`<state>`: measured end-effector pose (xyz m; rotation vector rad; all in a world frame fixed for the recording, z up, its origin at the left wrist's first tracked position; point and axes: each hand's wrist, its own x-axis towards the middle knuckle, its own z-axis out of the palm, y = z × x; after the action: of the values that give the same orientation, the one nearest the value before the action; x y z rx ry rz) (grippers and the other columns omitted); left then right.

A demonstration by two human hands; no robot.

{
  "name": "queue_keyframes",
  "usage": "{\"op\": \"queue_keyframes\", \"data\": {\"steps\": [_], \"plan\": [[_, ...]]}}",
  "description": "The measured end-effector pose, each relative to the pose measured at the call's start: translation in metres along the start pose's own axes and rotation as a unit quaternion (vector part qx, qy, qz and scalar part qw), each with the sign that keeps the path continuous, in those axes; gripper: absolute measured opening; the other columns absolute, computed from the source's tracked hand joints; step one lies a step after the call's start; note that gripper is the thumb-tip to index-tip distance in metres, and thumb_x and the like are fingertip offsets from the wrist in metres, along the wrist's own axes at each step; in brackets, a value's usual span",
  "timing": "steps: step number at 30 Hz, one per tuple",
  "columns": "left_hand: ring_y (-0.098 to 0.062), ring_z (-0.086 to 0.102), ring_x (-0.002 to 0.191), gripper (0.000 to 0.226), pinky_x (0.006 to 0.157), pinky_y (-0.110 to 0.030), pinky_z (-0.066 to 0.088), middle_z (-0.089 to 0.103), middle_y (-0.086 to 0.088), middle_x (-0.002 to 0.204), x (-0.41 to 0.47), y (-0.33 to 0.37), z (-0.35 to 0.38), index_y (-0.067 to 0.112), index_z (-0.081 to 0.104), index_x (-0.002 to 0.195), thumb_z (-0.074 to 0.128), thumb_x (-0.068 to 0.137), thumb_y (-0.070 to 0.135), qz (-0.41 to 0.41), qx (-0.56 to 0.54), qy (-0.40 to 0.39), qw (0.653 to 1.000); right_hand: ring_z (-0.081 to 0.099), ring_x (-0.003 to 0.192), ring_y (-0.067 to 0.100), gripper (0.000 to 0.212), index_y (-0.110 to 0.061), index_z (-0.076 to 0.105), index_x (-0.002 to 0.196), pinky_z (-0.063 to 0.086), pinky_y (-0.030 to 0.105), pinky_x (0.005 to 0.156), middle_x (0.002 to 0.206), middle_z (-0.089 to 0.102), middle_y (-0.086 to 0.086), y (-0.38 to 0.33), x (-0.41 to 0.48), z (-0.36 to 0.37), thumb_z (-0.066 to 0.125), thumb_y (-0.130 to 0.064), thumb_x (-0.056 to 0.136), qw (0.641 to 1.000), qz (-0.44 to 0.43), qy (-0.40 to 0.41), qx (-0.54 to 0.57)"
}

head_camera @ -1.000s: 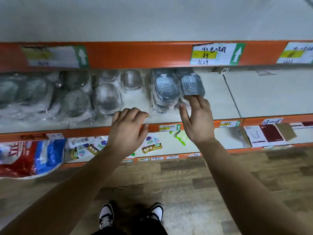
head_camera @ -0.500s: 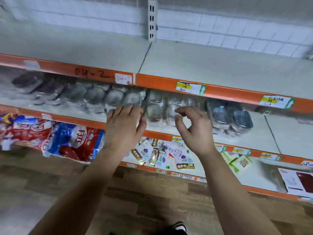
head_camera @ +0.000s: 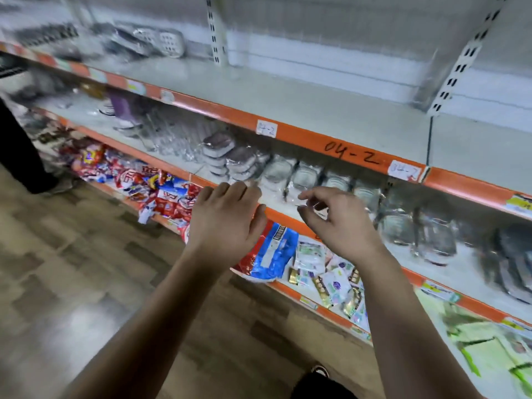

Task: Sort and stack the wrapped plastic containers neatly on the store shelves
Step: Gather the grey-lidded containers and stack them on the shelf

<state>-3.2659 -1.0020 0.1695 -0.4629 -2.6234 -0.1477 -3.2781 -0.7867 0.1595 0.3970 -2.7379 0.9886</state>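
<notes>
Wrapped plastic containers (head_camera: 305, 175) stand in a row along the middle shelf (head_camera: 460, 269), beneath the orange rail (head_camera: 305, 136) hand-marked "04-2". Each is clear and sealed in glossy film. At the left end of the row sits a stack of dark-lidded containers (head_camera: 220, 145), several high and touching the next wrapped pack. More wrapped packs continue to the right on the same shelf, too blurred to count. The left hand (head_camera: 227, 223) is held palm down in front of the shelf's orange front edge, its fingers (head_camera: 244, 191) straight and together with the tips at the edge, gripping nothing. The right hand (head_camera: 339, 223) is raised just beside it, in front of the clear containers. Its fingers (head_camera: 316, 194) are curled, with thumb and forefinger drawn close together. Blur prevents telling whether they pinch a bit of film or hold nothing. On the lower shelf (head_camera: 431, 309), red and blue snack bags (head_camera: 164, 194) lie heaped to the left, small sachets (head_camera: 325, 277) lie below the right hand, and green packs (head_camera: 486, 352) lie farther right. The upper shelf (head_camera: 316, 102) carries blurred perforated items (head_camera: 167, 41) at its far left. The floor (head_camera: 72, 269) is wood-patterned, and a dark trouser leg (head_camera: 17, 156) of another person shows at the left edge.
</notes>
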Motion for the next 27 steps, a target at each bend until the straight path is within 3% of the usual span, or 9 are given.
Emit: {"op": "queue_keyframes", "data": {"steps": [4,8,12,18,22,27], "plan": [[-0.031,0.063,0.074,0.031,0.068,-0.036,0.044,0.067,-0.005,0.082,0.000,-0.050,0.003,0.014,0.069,0.092,0.045,0.090,0.033,-0.028,0.031,0.001,0.999,0.062,0.085,0.008,0.013,-0.024,0.069,0.104,0.047,0.023,0.071,0.095,0.069,-0.007,-0.031,0.038,0.029,0.064,-0.028,0.092,0.999,-0.023,-0.009,0.021],[-0.031,0.062,0.072,0.027,0.066,-0.038,0.047,0.065,-0.005,0.079,0.018,-0.102,0.017,0.013,0.067,0.090,0.047,0.092,0.031,-0.058,0.024,0.005,0.998,0.063,0.083,0.007,0.008,-0.024,0.069,0.097,0.052,0.035,0.075,0.090,0.068,-0.012,-0.045,0.095,0.062,0.064,-0.028,0.092,0.998,-0.033,-0.019,0.039],[-0.030,0.063,0.072,0.032,0.066,-0.039,0.048,0.064,-0.004,0.079,0.059,-0.163,0.035,0.014,0.065,0.090,0.042,0.094,0.035,-0.073,0.050,-0.019,0.996,0.062,0.084,0.005,0.008,-0.026,0.069,0.097,0.052,0.035,0.078,0.092,0.068,-0.012,-0.056,0.171,0.091,0.063,-0.030,0.092,0.997,-0.062,-0.034,0.027],[-0.029,0.065,0.074,0.037,0.068,-0.039,0.048,0.064,-0.003,0.080,0.131,-0.247,0.058,0.014,0.065,0.094,0.036,0.094,0.038,-0.088,0.069,-0.049,0.992,0.061,0.078,0.005,0.009,-0.026,0.069,0.097,0.052,0.034,0.073,0.085,0.067,-0.012,-0.077,0.290,0.130,0.063,-0.031,0.092,0.993,-0.088,-0.067,0.046],[-0.027,0.067,0.076,0.040,0.070,-0.039,0.049,0.066,-0.002,0.083,0.161,-0.296,0.073,0.015,0.064,0.100,0.033,0.095,0.041,-0.110,0.061,-0.067,0.990,0.059,0.075,0.000,0.012,-0.025,0.069,0.099,0.050,0.024,0.067,0.084,0.068,-0.012,-0.088,0.350,0.154,0.063,-0.033,0.092,0.991,-0.103,-0.078,0.035],[-0.024,0.067,0.083,0.046,0.077,-0.040,0.050,0.068,0.000,0.092,0.186,-0.359,0.092,0.019,0.061,0.113,0.027,0.096,0.045,-0.121,0.059,-0.090,0.987,0.063,0.084,0.005,0.017,-0.019,0.069,0.105,0.054,0.026,0.073,0.094,0.069,-0.007,-0.107,0.406,0.196,0.063,-0.030,0.093,0.987,-0.114,-0.096,0.051]]}}
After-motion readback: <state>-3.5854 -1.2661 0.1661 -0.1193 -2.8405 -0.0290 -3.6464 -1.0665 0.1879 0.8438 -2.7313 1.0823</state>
